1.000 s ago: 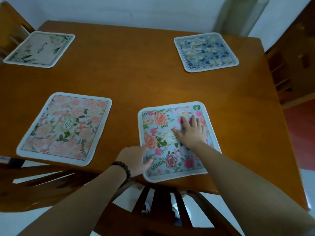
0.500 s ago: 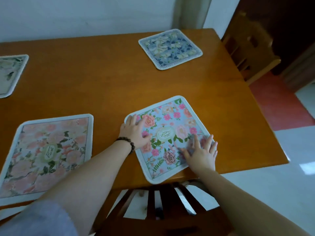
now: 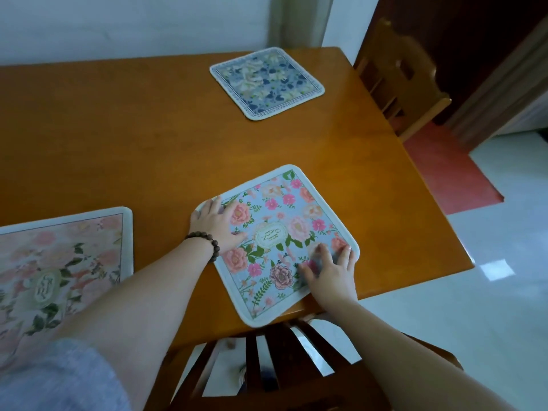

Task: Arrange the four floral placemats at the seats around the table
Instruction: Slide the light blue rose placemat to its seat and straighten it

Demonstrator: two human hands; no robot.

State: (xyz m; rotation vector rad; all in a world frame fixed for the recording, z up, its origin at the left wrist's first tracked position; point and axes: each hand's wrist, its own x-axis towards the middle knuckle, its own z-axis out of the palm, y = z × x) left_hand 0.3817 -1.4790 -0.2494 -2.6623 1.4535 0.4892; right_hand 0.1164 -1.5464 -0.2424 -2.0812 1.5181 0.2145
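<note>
Two flat, straight-fingered grips, left hand (image 3: 215,225) and right hand (image 3: 330,272), press the blue floral placemat (image 3: 278,241), skewed at the worktop (image 3: 148,143) near edge, between pink placemat (image 3: 59,262) and navy placemat (image 3: 267,83).

bare table (image 3: 148,137) between placemats, chair (image 3: 397,81) right

Home dining room: wooden table (image 3: 148,137), chairs (image 3: 400,84).
</note>
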